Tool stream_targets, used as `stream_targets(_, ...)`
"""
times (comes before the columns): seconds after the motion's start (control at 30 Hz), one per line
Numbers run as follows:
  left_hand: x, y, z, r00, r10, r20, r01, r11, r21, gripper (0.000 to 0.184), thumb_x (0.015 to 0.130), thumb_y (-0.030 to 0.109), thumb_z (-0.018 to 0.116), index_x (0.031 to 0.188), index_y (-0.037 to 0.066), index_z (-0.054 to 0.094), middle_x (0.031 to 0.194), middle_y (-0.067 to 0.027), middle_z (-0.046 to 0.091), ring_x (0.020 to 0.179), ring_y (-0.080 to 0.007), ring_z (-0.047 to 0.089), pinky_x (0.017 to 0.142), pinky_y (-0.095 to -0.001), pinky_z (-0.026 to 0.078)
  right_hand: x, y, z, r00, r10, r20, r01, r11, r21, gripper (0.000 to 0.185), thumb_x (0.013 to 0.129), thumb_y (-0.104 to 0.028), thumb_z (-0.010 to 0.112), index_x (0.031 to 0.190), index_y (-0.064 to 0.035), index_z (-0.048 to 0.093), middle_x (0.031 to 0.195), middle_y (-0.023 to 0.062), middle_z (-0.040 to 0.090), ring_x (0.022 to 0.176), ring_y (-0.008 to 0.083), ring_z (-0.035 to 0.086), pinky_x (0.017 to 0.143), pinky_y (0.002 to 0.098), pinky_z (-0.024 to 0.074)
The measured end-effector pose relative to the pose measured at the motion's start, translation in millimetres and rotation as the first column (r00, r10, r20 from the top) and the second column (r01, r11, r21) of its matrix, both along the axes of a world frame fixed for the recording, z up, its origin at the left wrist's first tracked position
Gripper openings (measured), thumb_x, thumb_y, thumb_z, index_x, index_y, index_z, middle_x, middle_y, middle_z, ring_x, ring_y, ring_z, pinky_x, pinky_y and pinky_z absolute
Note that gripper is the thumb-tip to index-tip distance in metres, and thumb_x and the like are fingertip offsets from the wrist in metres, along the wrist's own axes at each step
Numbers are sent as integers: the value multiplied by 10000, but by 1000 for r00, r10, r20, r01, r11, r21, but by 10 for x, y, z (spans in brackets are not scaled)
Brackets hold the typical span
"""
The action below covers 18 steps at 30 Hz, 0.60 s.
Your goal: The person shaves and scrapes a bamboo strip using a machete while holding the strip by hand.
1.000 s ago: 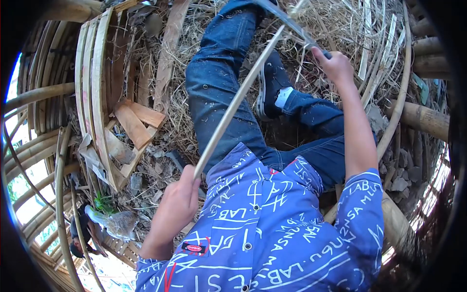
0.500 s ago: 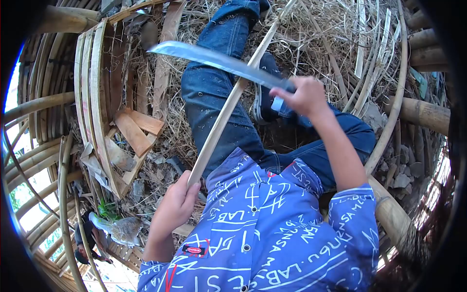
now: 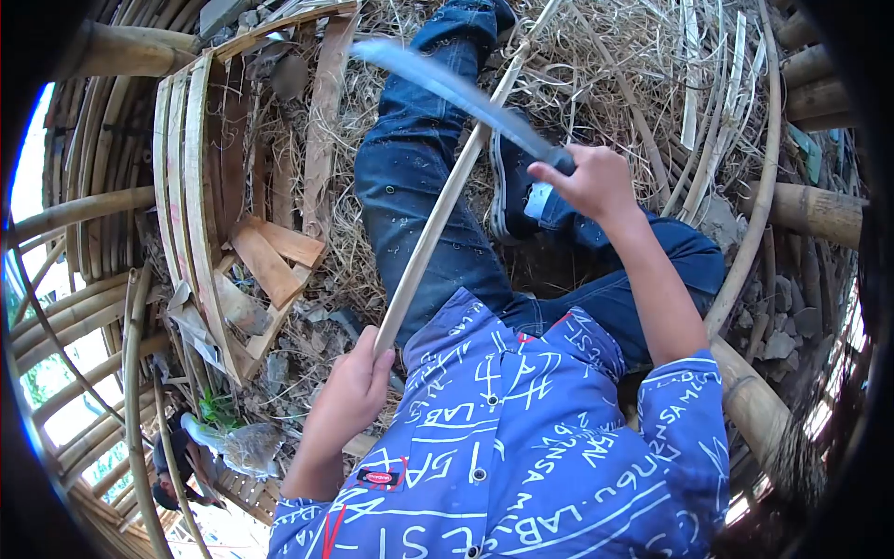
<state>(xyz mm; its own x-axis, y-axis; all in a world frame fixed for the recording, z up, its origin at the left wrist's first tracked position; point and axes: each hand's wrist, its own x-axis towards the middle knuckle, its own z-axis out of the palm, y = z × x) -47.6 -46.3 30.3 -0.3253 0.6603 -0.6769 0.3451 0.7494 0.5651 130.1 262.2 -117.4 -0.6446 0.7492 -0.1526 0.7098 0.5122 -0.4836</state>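
Observation:
My left hand (image 3: 349,396) is wrapped round the near end of a long pale bamboo strip (image 3: 428,239). The strip slants up and away across my jeans-clad leg (image 3: 410,205). In my right hand (image 3: 596,184) is the dark handle of a machete (image 3: 456,91). Its long blade, blurred by motion, points to the upper left and crosses the strip; I cannot tell whether the two touch. Beneath the blade's handle end is a dark shoe (image 3: 510,177).
A wooden crate-like frame (image 3: 196,177) with loose wood pieces (image 3: 267,265) stands on the left. Dry shavings (image 3: 577,84) cover the ground ahead. Thick bamboo poles (image 3: 819,214) border the right side. Another person (image 3: 177,466) shows beyond the bamboo slats at lower left.
The machete has swung so its tip sits farther right and higher, the blade tilting more steeply. My left hand keeps its hold on the strip. The whole view has shifted slightly.

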Motion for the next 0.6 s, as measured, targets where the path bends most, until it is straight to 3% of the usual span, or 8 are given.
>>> stream_targets(0.03, 13, 9, -6, 1000, -1, -7, 1, 1000, -6, 112, 961, 102, 497, 963, 8, 435, 653, -260, 530, 649, -467, 564, 549, -464, 412, -22, -32, -4, 996, 85, 24, -87, 988, 125, 777, 720, -823, 520, 654, -60, 653, 596, 160, 623, 631, 345, 662, 629, 446, 527)
stream_targets(0.13, 26, 52, 113, 999, 15, -40, -16, 999, -46, 109, 961, 102, 495, 967, 10, 437, 638, -254, 530, 644, -474, 567, 543, -469, 412, -50, 138, -10, 987, 134, 91, -149, 972, 180, 794, 700, -856, 505, 695, -84, 688, 720, 178, 669, 731, 316, 688, 678, 441, 539)
stream_targets(0.2, 40, -23, 247, 999, 10, -34, -13, 998, -66, 110, 960, 104, 494, 969, 10, 438, 633, -254, 529, 647, -478, 567, 544, -474, 414, 32, 652, -117, 992, -5, 129, -7, 996, 91, 838, 709, -861, 489, 851, -76, 743, 831, 175, 702, 824, 318, 696, 743, 427, 541)
stream_targets(0.23, 43, -49, 281, 999, 5, -35, -7, 998, -70, 111, 960, 105, 493, 972, 10, 438, 627, -254, 527, 649, -483, 567, 544, -480, 415, 87, 986, -264, 950, -211, 231, 222, 975, -20, 873, 713, -872, 465, 817, -45, 726, 854, 188, 704, 849, 325, 695, 746, 432, 540)
stream_targets(0.27, 73, -55, 266, 999, 23, -43, -26, 997, -67, 111, 960, 105, 493, 972, 10, 438, 627, -254, 527, 649, -483, 567, 544, -480, 415, 136, 1161, -250, 937, -199, 287, 221, 974, -48, 897, 724, -879, 431, 797, -30, 712, 855, 198, 701, 865, 338, 692, 766, 450, 533)
stream_targets(0.33, 97, -4, 170, 992, -75, -105, 77, 997, 12, 107, 966, 105, 492, 948, 4, 463, 629, -135, 550, 560, -271, 577, 541, -382, 435, 70, 1127, -243, 938, -205, 281, 197, 979, 55, 903, 745, -871, 403, 775, -19, 699, 841, 212, 695, 868, 350, 689, 790, 464, 525)
stream_targets(0.53, 15, -2, 70, 1000, -11, -9, 10, 998, -67, 113, 977, 105, 477, 929, 7, 451, 631, -117, 529, 563, -253, 562, 545, -371, 432, 66, 560, -171, 977, -174, 124, 182, 982, -53, 769, 753, -785, 533, 755, -35, 704, 722, 216, 669, 773, 385, 679, 722, 472, 522)
stream_targets(0.6, 8, 38, 11, 1000, 3, 20, -3, 1000, -2, 115, 971, 108, 480, 982, -2, 450, 695, -249, 548, 681, -467, 564, 585, -478, 418, 14, 191, -110, 990, -131, 47, 135, 986, -97, 726, 753, -757, 566, 741, -43, 699, 697, 202, 657, 729, 376, 667, 684, 458, 511)
